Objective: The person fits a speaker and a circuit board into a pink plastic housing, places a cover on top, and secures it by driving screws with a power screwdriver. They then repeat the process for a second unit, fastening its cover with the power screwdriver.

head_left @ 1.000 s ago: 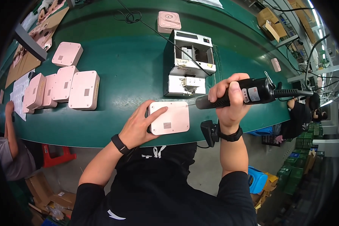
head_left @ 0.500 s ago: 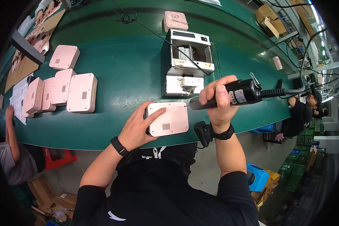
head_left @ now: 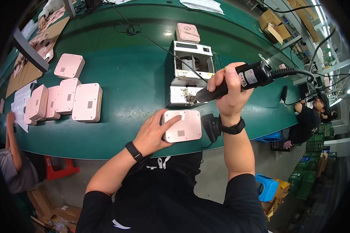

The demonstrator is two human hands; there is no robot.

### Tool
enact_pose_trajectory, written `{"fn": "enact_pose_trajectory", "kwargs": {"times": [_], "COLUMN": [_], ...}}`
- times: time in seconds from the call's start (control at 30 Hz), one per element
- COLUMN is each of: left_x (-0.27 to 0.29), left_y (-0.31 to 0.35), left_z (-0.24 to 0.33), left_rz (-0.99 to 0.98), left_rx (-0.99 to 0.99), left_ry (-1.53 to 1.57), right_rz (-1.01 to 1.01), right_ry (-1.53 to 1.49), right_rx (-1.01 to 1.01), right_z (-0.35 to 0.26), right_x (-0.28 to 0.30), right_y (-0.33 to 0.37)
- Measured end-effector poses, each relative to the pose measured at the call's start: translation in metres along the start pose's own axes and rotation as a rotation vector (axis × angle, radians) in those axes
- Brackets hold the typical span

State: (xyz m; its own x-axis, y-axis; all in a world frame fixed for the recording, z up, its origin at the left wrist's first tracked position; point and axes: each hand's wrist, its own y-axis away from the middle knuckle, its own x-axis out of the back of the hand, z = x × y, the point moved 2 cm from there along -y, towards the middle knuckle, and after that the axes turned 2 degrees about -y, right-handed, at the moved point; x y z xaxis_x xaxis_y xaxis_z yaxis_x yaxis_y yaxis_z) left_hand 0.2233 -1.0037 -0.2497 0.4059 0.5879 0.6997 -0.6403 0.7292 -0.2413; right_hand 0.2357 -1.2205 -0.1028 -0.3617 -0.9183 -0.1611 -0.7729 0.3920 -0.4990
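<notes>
My left hand (head_left: 151, 133) grips the left side of a pale pink square casing (head_left: 189, 125), with one finger stretched over its top. The casing lies on the bench with its vent slots and corner screw holes facing up. In my right hand (head_left: 231, 93) is a black electric screwdriver (head_left: 256, 74), fingers wrapped round its body and its cable leading off right. Its tip points left, at the front of a screw feeder (head_left: 175, 79), a metal box with an open top; whether it touches a screw there is too small to tell.
Several pink casings (head_left: 87, 101) stand at the left on the green bench (head_left: 124, 89). Another pink casing (head_left: 188, 34) sits behind the feeder. A black cable (head_left: 155, 46) crosses above the bench. Co-workers sit at both sides; a blue stool (head_left: 266, 187) stands at lower right.
The screwdriver tip has left the casing's upper right corner and moved up to the screw feeder's front. My left hand stays on the casing.
</notes>
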Motion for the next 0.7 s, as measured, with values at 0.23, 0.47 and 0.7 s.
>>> {"fn": "enact_pose_trajectory", "kwargs": {"times": [0.23,0.47,0.7], "left_x": [-0.001,-0.001,0.0], "left_y": [-0.002,-0.003,-0.003], "left_z": [-0.002,-0.001,0.001], "left_rz": [-0.006,-0.011,-0.002], "left_rx": [0.004,0.003,0.001], "left_ry": [0.004,0.005,-0.004], "right_rz": [-0.055,-0.049,-0.051], "right_ry": [-0.049,-0.022,-0.108], "right_rx": [-0.057,-0.068,-0.112], "right_z": [-0.002,0.019,0.024], "right_x": [-0.001,-0.002,0.003], "right_y": [0.015,0.03,0.032]}}
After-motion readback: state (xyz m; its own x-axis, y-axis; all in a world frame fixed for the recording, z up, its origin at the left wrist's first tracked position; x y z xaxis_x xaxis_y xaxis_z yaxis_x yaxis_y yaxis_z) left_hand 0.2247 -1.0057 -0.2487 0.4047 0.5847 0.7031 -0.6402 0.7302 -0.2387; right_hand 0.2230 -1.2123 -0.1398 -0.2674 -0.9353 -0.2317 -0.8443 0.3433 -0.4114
